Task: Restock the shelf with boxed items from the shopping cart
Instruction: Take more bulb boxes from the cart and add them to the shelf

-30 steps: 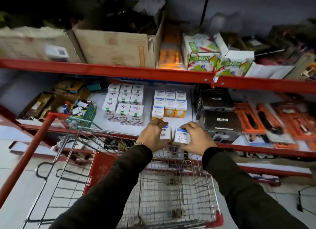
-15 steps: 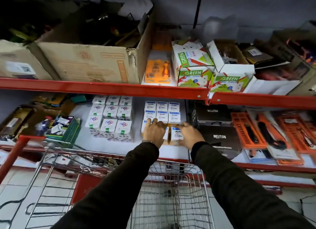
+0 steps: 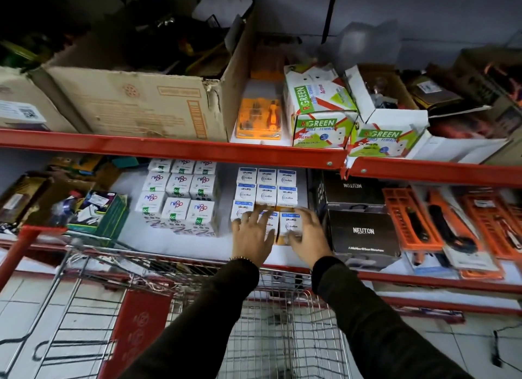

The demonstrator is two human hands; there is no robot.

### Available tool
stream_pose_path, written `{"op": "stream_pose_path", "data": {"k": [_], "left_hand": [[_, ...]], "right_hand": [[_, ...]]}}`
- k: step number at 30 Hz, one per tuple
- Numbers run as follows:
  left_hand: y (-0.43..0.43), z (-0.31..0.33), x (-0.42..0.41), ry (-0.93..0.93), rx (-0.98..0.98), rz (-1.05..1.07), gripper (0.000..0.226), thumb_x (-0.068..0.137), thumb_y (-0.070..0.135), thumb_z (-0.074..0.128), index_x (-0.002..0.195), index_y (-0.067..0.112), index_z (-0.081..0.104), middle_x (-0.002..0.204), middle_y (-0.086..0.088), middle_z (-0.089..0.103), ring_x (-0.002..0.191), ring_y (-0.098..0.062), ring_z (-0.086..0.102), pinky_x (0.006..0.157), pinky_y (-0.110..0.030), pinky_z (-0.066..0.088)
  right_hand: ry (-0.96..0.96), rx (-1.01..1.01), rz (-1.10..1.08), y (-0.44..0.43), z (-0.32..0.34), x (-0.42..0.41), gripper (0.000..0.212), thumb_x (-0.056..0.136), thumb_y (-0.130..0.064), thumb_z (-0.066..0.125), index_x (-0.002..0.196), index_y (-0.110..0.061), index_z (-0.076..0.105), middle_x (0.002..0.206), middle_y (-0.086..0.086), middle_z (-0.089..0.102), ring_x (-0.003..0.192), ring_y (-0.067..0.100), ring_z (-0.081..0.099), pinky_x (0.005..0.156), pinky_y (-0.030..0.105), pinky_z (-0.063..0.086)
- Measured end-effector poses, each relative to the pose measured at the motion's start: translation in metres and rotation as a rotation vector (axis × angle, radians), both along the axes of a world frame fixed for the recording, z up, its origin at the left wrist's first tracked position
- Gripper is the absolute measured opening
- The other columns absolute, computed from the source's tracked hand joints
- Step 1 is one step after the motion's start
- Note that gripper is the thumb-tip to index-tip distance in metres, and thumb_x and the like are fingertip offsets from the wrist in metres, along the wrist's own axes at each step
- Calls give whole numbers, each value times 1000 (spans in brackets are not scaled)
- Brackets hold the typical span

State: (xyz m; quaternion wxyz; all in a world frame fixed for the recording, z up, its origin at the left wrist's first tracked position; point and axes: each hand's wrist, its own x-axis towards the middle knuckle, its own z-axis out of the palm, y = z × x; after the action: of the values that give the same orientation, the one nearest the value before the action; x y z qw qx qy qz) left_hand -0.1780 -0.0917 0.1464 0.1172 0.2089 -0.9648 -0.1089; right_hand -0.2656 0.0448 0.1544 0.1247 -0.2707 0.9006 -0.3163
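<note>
Small white-and-blue boxes (image 3: 267, 193) stand stacked in rows on the middle shelf (image 3: 169, 243). Two more of them sit at the front of the stack. My left hand (image 3: 250, 237) lies over the left front box (image 3: 270, 223) with fingers spread. My right hand (image 3: 308, 234) cups the right front box (image 3: 287, 223), thumb in front and fingers along its right side. The wire shopping cart (image 3: 282, 336) is below my forearms, pushed against the shelving; I see no boxes in the part of its basket that shows.
White boxes with green labels (image 3: 175, 206) stand left of the stack and black Neuton boxes (image 3: 363, 231) right of it. Orange tool packs (image 3: 423, 220) lie further right. The red beam (image 3: 169, 149) of the upper shelf, carrying a cardboard carton (image 3: 141, 104), overhangs the stack.
Both hands carried a box each from above the cart to the shelf and set them at the front of the stack. My left fingers have since spread.
</note>
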Motion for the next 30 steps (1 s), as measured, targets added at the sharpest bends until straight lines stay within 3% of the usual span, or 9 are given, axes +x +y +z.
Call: {"op": "stream_pose_path", "data": {"k": [2,5,7,10,14,18,22,27,30], "left_hand": [[15,-5,9,290,313,136,45,89,27,57,132,17,51,130,-3,56,115,-24,53,96,-40,43],[42,-5,13,581,912,453,48,93,18,59,136,12,40,130,-4,48,116,-22,51,94,-32,45],[53,-3,8,608,1227,673,55,94,21,59,142,11,35,137,-6,44,113,-24,55,91,-31,48],[53,-4,-1,482,1543,884,63,95,30,59,146,3,34,145,-17,45,125,-30,52,109,-45,44],[38,-4,-16,245,1606,926,67,94,40,57,140,-6,41,136,-27,55,126,-40,52,109,-44,43],[22,-5,-29,104,1512,871,62,99,26,48,153,13,21,138,-21,53,127,-35,53,108,-36,42],[12,-11,-36,-22,1311,719,64,100,22,45,155,21,12,139,-17,53,127,-32,53,108,-31,41],[12,-4,-42,147,1679,798,60,98,42,47,141,2,39,145,-13,51,130,-25,54,58,-10,48],[7,-15,-44,196,1693,825,64,96,46,48,138,-1,41,143,-13,53,123,-24,60,52,-7,47]], "right_hand": [[-88,-157,-222,-3,-3,17,59,92,-14,64,147,-14,43,152,8,36,128,20,51,102,15,32],[-420,-424,-557,-10,-7,39,54,97,-20,60,147,-11,43,154,11,39,133,20,46,100,22,32],[-711,-592,-744,-15,-12,46,43,98,-20,58,138,-5,52,147,12,50,128,25,52,98,28,38],[-1060,-779,-888,-20,-10,46,22,98,-24,55,96,-4,65,107,10,64,86,17,55,78,28,46],[-1122,-864,-943,-20,-7,28,28,97,-27,62,106,-1,67,88,13,65,69,14,57,65,21,50],[-1148,-825,-931,-22,-11,14,21,88,-20,73,97,0,69,81,12,67,67,16,62,75,25,55],[-1147,-792,-910,-24,-19,6,14,85,-15,76,81,-4,70,76,11,69,64,14,65,70,23,57],[-1141,-805,-887,-29,-17,3,14,85,-14,76,80,-2,70,75,12,67,65,16,63,81,28,57],[-1141,-818,-867,-30,-12,2,13,85,-13,76,85,-1,70,86,15,69,69,17,62,90,31,56]]}}
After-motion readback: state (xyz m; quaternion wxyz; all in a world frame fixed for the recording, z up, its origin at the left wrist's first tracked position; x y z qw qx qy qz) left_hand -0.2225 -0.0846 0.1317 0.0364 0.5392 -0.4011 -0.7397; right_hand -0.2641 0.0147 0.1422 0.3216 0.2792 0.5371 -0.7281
